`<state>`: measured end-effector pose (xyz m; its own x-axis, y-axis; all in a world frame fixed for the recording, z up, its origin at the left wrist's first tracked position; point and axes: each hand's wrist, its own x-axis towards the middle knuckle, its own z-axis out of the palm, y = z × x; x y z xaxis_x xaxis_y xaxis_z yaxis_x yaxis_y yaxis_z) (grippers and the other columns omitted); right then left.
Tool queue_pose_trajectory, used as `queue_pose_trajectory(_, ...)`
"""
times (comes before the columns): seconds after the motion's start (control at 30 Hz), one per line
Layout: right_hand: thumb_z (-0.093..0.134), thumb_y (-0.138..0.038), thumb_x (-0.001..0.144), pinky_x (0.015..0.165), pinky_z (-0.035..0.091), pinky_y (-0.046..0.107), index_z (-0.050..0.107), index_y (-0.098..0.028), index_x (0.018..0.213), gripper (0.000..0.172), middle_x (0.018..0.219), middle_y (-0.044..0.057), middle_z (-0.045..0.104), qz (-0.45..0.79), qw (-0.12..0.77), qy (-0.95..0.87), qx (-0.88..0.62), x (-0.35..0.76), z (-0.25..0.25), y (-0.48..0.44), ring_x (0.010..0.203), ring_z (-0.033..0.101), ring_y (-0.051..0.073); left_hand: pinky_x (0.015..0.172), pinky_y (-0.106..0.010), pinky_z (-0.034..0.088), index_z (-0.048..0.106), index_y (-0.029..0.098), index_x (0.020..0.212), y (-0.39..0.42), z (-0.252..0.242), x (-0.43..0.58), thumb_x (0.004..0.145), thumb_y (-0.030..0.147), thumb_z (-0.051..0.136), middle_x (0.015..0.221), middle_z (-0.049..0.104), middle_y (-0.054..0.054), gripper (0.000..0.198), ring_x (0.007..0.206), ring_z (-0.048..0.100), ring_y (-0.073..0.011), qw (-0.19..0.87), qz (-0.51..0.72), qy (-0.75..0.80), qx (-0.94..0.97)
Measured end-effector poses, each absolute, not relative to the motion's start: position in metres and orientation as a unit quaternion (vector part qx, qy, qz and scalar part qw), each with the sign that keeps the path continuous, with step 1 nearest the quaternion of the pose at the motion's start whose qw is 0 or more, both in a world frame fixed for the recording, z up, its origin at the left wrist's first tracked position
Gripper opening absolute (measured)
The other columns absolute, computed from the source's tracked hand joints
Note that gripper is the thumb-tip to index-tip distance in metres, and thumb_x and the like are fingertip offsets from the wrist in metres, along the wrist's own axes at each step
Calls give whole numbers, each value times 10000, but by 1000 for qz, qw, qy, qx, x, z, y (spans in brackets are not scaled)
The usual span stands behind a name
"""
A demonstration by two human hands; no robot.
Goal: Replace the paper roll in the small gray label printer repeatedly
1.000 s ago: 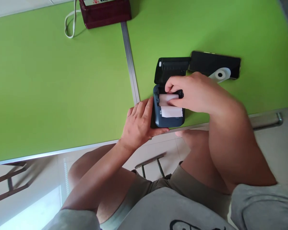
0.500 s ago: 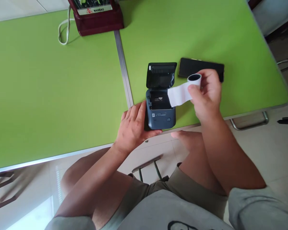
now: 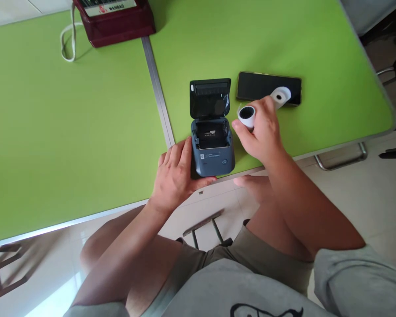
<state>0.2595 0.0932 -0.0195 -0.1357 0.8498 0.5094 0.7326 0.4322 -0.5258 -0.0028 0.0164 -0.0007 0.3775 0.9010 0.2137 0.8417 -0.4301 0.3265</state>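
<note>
A small dark-blue label printer (image 3: 214,162) stands near the table's front edge, its black lid (image 3: 210,99) swung up and its paper bay exposed. My left hand (image 3: 174,171) grips the printer, fingers along its left side and thumb across the lower front. Just right of the bay, my right hand (image 3: 264,130) is closed around a white label roll (image 3: 246,116), whose dark core faces up. Behind that hand lies a black phone (image 3: 257,86). A white rounded shape (image 3: 281,96) with a dark centre shows over the phone; I cannot tell whether it is an object or a reflection.
The green tabletop (image 3: 86,127) has a metal seam strip (image 3: 156,88) left of the printer. A dark-red WANBAO device (image 3: 119,26) with a white cord (image 3: 67,44) stands at the back left. Below the front edge are my legs and a stool (image 3: 204,224).
My right hand has turned the roll and brought it left, toward the printer. The loose paper strip that reached over the bay is off it. My left hand keeps its hold.
</note>
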Motion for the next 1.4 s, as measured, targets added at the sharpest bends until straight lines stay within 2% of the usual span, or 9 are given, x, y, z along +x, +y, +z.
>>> queue_pose_trajectory(0.13,564,-476,1004,1038,550,595,559,-270,1146,250,1089,92,635,93,369,-765,-519,261,-23,94,1081,652,307,951,-485,515,429,87,1564,16,1,-2,881,934,367,1393,646,-245,1090,1215,652,-370,86,180,533,822)
queue_pose_trajectory(0.33,602,-317,970,954,608,518,503,-271,1386,430,1232,94,709,87,351,-777,-515,261,-15,87,1048,722,282,947,-484,519,429,88,1563,17,0,-1,853,955,380,1398,646,-242,1121,1212,652,-367,90,183,532,822)
queue_pose_trajectory(0.47,597,-246,954,918,606,432,606,-246,1222,268,1145,92,713,-19,428,-741,-517,281,-1,91,1074,709,242,958,-501,520,427,84,1567,17,1,-1,863,946,387,1408,637,-247,1113,1228,638,-376,102,176,536,819)
queue_pose_trajectory(0.57,621,-164,895,828,593,407,623,-200,1109,218,1056,99,632,-118,491,-623,-598,313,-6,108,942,664,212,961,-501,518,429,86,1567,17,2,-1,825,982,366,1409,633,-248,1166,1226,637,-380,106,174,536,819)
queue_pose_trajectory(0.73,831,-43,669,1124,465,516,671,-210,1079,471,1161,153,551,-26,355,-547,-758,340,-20,119,1215,585,311,991,-491,505,410,135,1589,17,2,-2,827,966,424,1420,630,-224,1128,1248,632,-375,118,177,540,815)
queue_pose_trajectory(0.8,861,-23,615,1125,445,506,655,-215,1099,560,1207,186,543,6,338,-529,-779,339,-18,112,1283,551,346,995,-498,502,412,138,1589,17,2,-2,843,945,444,1417,630,-226,1099,1250,629,-380,121,179,542,812)
queue_pose_trajectory(0.97,790,-66,654,926,494,481,592,-248,1212,619,1116,122,658,41,359,-539,-761,340,-15,94,1020,639,290,994,-528,506,417,131,1587,17,1,-1,813,970,445,1411,628,-237,1142,1236,623,-395,121,181,549,807)
queue_pose_trajectory(1.13,728,-284,787,687,542,367,498,-317,1265,531,1097,102,716,227,575,-534,-576,327,-20,89,923,719,241,990,-531,518,439,90,1569,18,2,0,803,998,380,1398,633,-255,1189,1246,631,-401,115,177,544,812)
queue_pose_trajectory(1.4,766,-441,876,724,623,365,537,-367,1245,440,1102,16,722,338,621,-585,-397,249,23,50,897,704,201,1086,-565,552,323,157,1618,17,9,-3,809,972,463,1485,571,-241,1157,1362,605,-388,117,235,539,800)
